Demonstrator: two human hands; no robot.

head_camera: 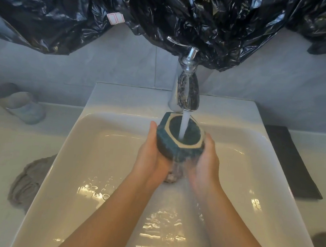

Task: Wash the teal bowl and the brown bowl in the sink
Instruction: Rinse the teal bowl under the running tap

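Inside teal bowl: tap water.

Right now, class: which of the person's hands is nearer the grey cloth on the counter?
Left. The left hand holds the teal bowl on the side toward the grey cloth; the right hand holds the bowl's far side.

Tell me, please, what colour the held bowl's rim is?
Cream rim on the teal bowl, best seen in the head view.

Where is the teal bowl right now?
In the head view, the teal bowl is at centre above the sink, held between the left hand and right hand, under the running faucet.
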